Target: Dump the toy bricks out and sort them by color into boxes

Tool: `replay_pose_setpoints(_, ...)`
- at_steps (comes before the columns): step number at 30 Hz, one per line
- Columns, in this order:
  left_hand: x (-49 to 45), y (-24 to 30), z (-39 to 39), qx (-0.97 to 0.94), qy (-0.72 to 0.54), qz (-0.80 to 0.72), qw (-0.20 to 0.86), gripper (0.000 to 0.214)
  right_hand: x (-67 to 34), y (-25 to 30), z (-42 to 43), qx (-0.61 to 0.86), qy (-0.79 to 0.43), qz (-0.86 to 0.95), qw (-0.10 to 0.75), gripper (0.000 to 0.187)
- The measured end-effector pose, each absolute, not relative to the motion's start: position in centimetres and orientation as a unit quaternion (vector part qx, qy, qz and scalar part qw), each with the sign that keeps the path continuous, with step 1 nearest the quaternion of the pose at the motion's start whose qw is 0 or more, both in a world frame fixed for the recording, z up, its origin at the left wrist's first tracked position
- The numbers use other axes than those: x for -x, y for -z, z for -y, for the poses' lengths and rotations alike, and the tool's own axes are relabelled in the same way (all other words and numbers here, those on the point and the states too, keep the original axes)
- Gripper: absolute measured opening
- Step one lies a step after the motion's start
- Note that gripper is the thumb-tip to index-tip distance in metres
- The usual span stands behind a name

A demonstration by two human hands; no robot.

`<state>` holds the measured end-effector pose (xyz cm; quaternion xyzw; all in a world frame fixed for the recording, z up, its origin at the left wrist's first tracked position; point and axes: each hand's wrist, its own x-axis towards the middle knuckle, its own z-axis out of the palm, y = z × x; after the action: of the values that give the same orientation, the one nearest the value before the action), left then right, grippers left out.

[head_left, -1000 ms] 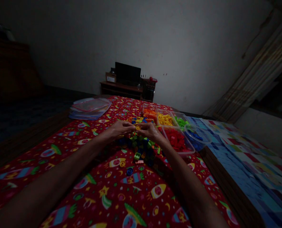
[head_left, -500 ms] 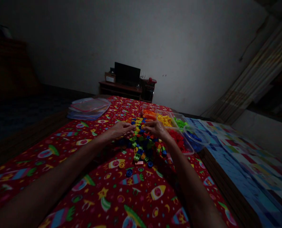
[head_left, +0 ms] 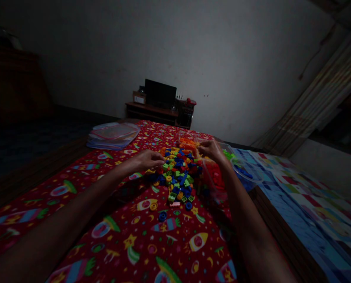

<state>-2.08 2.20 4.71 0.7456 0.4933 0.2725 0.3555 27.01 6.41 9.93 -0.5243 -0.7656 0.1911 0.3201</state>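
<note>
A mixed pile of toy building bricks (head_left: 180, 173) in blue, green, yellow, red and orange lies on a red patterned cloth (head_left: 119, 239). At the pile's left edge is my left hand (head_left: 148, 159), its fingers curled together; what they hold, if anything, is too dark to make out. My right hand (head_left: 212, 150) is over the container of yellow bricks, thumb and fingers pinched, and hides most of it. Whether a brick is in that pinch cannot be seen. Orange bricks (head_left: 187, 142) and red bricks (head_left: 215, 175) fill clear containers around the right hand.
Green bricks (head_left: 228, 155) and a round tub with blue bricks (head_left: 244, 171) stand at the right. Stacked clear lids (head_left: 113, 135) lie at the far left of the cloth. Loose wheel-like blue pieces (head_left: 163, 216) lie nearer me. A monitor (head_left: 160, 92) stands by the wall.
My right hand has moved right, from above the pile to the yellow bricks' container. My left hand has shifted slightly left, uncovering more of the pile.
</note>
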Motion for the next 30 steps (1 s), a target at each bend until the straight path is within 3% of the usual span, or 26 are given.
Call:
replay_pose_setpoints(7,1.6,-6.8,-0.3,-0.816,-0.141,-0.492,0.268,0.033,-28.1,-11.9,-8.9,0.599,0.01,0.742,0.301,0.042)
replay_pose_setpoints(12,2.6,-5.9,-1.1,-0.802,-0.156,-0.559,0.14,0.03,-23.5,-8.5,-4.6,0.494,-0.056,0.815,0.296,0.023)
replay_pose_setpoints(15,4.0,-4.9,-2.3,-0.789,-0.183,-0.578,0.098,0.027,-20.4,-6.7,-1.7,0.447,-0.064,0.861,0.235,0.019)
replay_pose_setpoints(19,5.1,-4.7,-2.9,-0.78,-0.136,-0.596,0.134,0.026,-18.4,-4.9,1.2,0.406,-0.016,0.9,0.16,0.013)
replay_pose_setpoints(23,4.7,-4.5,-2.6,-0.791,-0.086,-0.562,0.226,0.028,-18.4,-2.6,2.2,0.376,0.047,0.912,0.161,0.026)
replay_pose_setpoints(30,4.1,-4.5,-1.8,-0.803,-0.091,-0.553,0.205,0.023,-18.9,-2.1,1.1,0.376,0.03,0.915,0.142,0.028)
